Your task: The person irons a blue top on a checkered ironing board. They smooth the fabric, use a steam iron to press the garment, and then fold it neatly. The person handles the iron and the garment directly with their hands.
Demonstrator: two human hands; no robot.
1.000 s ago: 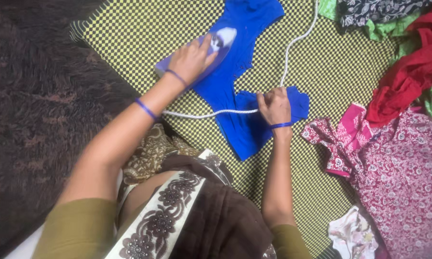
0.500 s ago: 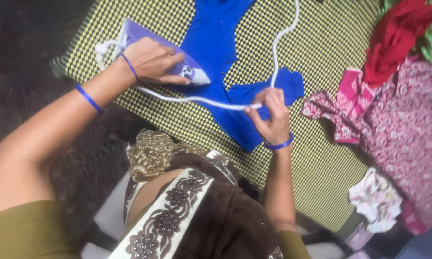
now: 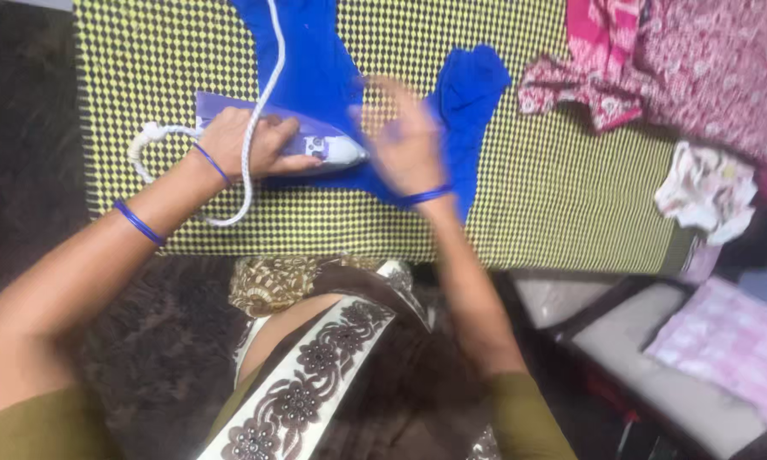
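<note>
My left hand (image 3: 245, 141) grips the handle of a purple and white iron (image 3: 324, 150) lying on a blue garment (image 3: 319, 68). The garment is spread on a yellow and black checked cloth (image 3: 528, 187). The iron's white cord (image 3: 264, 85) loops over my left wrist and runs off the top of the view. My right hand (image 3: 405, 140) is blurred, fingers spread, hovering on the blue garment just right of the iron's tip, holding nothing. Blue bangles ring both wrists.
Pink patterned clothes (image 3: 656, 60) lie at the top right, with a white floral piece (image 3: 707, 192) below them. A dark furry rug (image 3: 25, 153) covers the left. A pink checked cloth (image 3: 732, 341) sits at the lower right beside a dark frame.
My right hand has let go of the cord and moved onto the garment. The iron has slid down the garment. The cord now hangs over my left wrist. The view has shifted.
</note>
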